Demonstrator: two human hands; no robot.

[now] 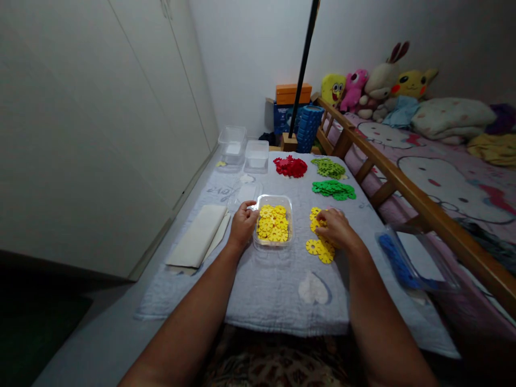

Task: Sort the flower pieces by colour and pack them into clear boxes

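A clear plastic container stands mid-table, with many yellow flower-shaped discs inside. My left hand grips its left rim, thumb and fingers closed on the wall. To the right of it, a loose group of yellow discs lies on the cloth. Over that group my right hand is curled, with the fingertips down on some of the discs. Part of the group is hidden under the palm. A transparent lid rests on the cloth behind the container.
Behind are piles of red discs, light green discs and green discs. Clear containers stand at the back left, folded paper at left. A box of blue pieces sits at right, near the wooden bed rail.
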